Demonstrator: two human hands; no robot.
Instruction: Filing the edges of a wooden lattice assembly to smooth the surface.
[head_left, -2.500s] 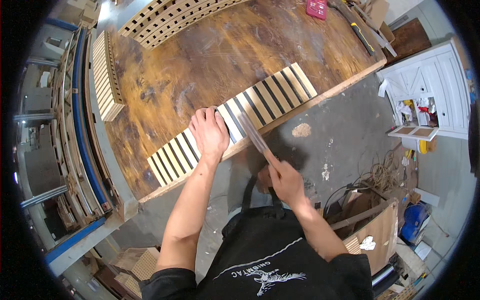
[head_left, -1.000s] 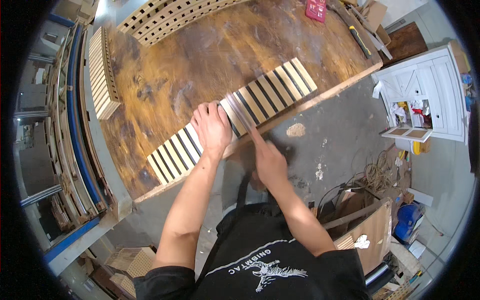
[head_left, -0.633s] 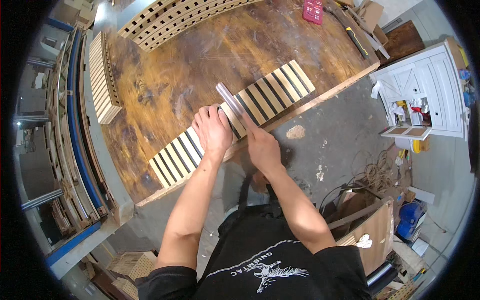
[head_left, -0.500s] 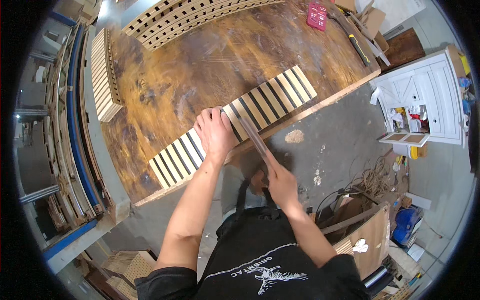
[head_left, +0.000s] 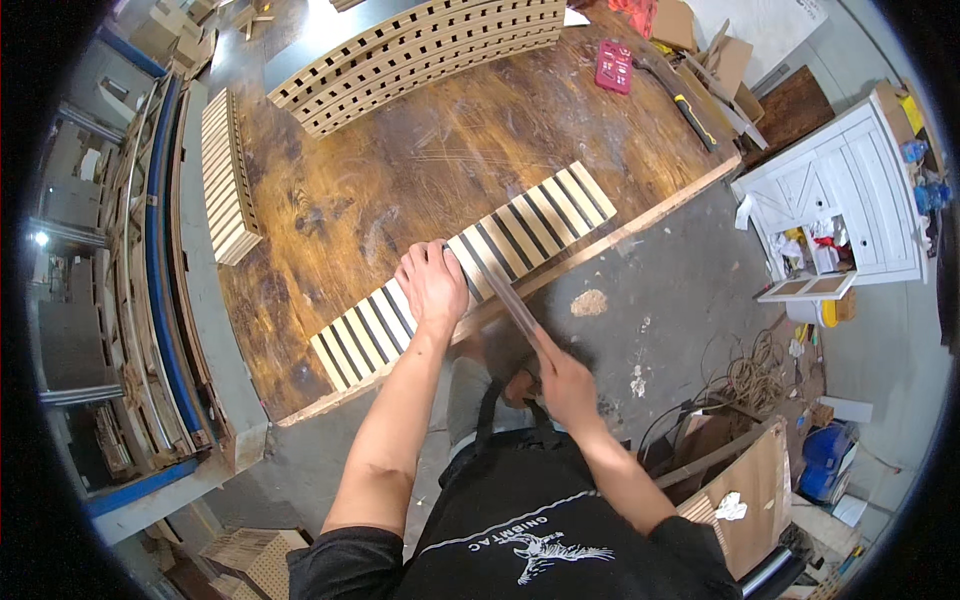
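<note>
A long row of pale wooden strips (head_left: 545, 225), with dark gaps or bands between them, lies slantwise along the table's near edge. My left hand (head_left: 435, 285) is on top of the row near its middle, fingers together and curled over the strips. In my closed right hand (head_left: 568, 385) is a long, narrow, flat grey tool (head_left: 512, 303), like a file. Its far end lies across the strips just right of my left hand. The tool is blurred, and my fingers hide its grip.
Slotted wooden boards (head_left: 420, 60) stand at the back of the brown table (head_left: 330, 190). Another stack of strips (head_left: 228, 180) sits at the left. A red case (head_left: 613, 67) and a black-and-yellow handled tool (head_left: 690, 118) lie far right. Cables (head_left: 745, 375) lie on the floor.
The whole view has shifted, so the table and boards appear lower. My left hand stays on the strips, and the tool in my right hand remains across them at nearly the same place.
</note>
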